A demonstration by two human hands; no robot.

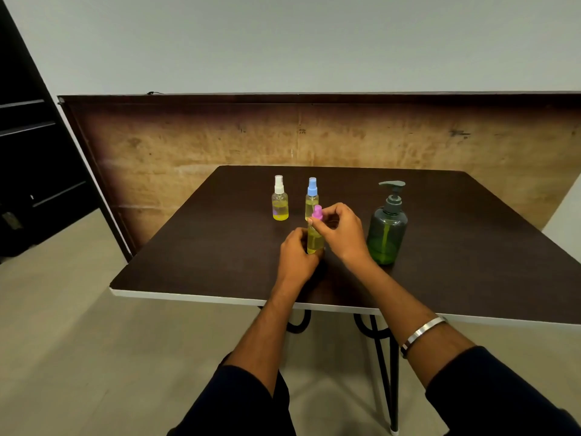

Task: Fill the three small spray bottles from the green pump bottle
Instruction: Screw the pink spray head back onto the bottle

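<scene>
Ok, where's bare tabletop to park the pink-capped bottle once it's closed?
Free: the left half of the table, left of the white-capped bottle, and the right side beyond the green pump bottle. Crowded: the middle, where both hands hold the pink-capped bottle just in front of the blue-capped bottle.

No readable text, labels, brand names, numbers or signs appear anywhere in the frame. The three small spray bottles and the green pump bottle on the dark table carry no visible printing. A few small dark marks sit on the wooden panel (314, 136) behind the table, in the upper middle and upper right of the frame, but they are too faint and blurred to read as letters or numbers.
</scene>
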